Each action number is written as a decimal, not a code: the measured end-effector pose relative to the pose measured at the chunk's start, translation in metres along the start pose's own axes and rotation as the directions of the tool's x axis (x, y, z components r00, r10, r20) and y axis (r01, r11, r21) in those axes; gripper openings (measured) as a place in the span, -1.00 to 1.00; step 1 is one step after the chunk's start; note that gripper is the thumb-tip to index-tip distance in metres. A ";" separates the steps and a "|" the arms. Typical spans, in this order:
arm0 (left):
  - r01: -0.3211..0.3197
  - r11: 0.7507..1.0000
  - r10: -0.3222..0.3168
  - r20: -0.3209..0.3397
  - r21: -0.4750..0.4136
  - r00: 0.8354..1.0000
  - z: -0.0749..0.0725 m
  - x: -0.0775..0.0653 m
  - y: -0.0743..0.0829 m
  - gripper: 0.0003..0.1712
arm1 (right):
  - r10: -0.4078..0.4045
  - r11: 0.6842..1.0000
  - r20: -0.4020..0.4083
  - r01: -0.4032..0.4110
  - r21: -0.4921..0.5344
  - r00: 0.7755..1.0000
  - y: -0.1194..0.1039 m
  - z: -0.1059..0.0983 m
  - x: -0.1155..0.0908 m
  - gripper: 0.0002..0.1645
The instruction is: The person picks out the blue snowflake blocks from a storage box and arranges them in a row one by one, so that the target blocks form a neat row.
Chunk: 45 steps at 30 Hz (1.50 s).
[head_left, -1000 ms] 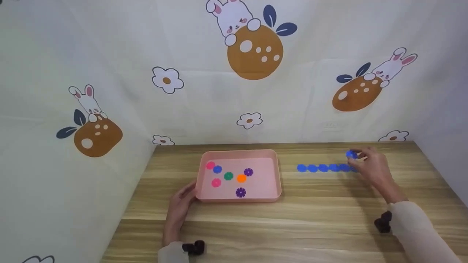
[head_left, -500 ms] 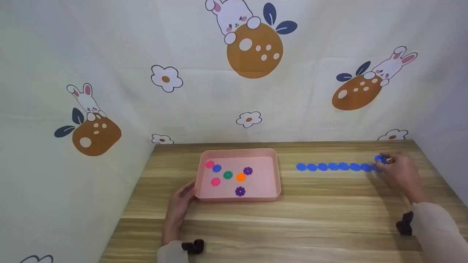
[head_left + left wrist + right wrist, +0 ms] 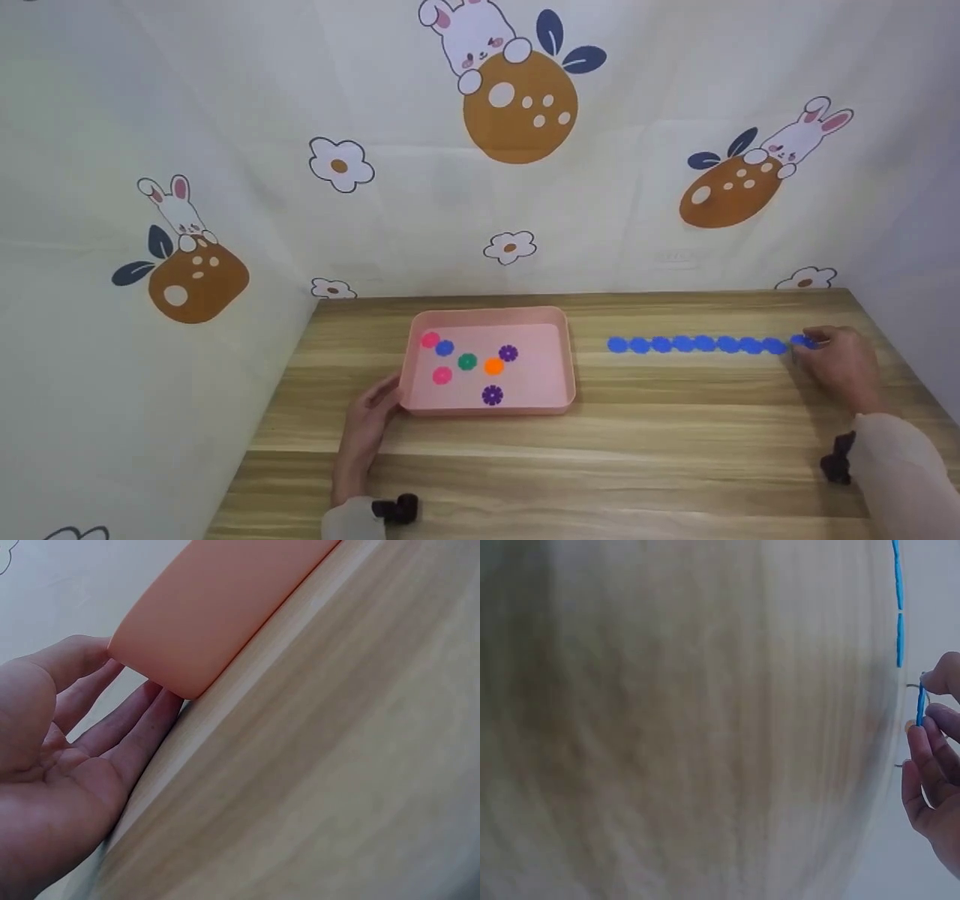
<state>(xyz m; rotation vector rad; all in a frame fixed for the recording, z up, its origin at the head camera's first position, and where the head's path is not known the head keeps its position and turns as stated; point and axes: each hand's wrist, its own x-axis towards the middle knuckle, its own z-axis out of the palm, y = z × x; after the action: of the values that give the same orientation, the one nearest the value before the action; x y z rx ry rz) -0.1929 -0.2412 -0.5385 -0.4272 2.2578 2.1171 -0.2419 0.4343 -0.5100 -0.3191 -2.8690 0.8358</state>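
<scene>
In the head view, my right hand (image 3: pixel 840 367) pinches a blue flower-shaped disc (image 3: pixel 802 341) between thumb and fingertips. The right wrist view shows the pinched disc (image 3: pixel 920 706) edge-on, apart from the row. A row of blue discs (image 3: pixel 703 343) lies flat on the table to the left of that hand. My left hand (image 3: pixel 369 427) touches the near left corner of a pink tray (image 3: pixel 487 410). Its fairly straight fingers (image 3: pixel 142 724) rest against the tray wall, seen in the left wrist view.
Inside the tray lie pink (image 3: pixel 442 375), blue (image 3: pixel 445 348), green (image 3: pixel 467 361), orange (image 3: pixel 493 366) and purple discs (image 3: pixel 492 395). A printed cloth (image 3: pixel 420 217) hangs behind the wooden table (image 3: pixel 585 472).
My right hand has moved right along the row and come down with a blue disc. More blue discs show at the row's right end. The left hand and tray stay put.
</scene>
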 end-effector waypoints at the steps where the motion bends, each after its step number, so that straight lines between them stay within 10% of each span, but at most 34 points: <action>1: 0.001 1.000 -0.001 -0.004 0.001 1.000 0.000 0.000 0.000 -0.49 | 0.004 1.000 0.011 -0.004 -0.001 1.000 0.002 0.000 0.000 -0.41; 19: -0.025 0.999 0.026 -0.009 0.027 1.000 -0.002 -0.002 -0.002 -0.50 | 0.048 0.996 0.043 -0.051 0.072 0.998 -0.007 -0.004 0.009 -0.37; 45: -0.007 1.000 0.007 -0.010 0.004 1.000 -0.001 -0.001 -0.003 -0.50 | -0.209 0.891 0.021 0.181 0.417 0.978 -0.213 0.009 0.007 -0.34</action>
<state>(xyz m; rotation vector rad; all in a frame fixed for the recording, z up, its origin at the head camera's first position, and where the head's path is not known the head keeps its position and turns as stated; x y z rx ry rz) -0.1910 -0.2419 -0.5408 -0.4309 2.2719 2.1182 -0.2853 0.2564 -0.4016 0.0477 -2.6227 1.3940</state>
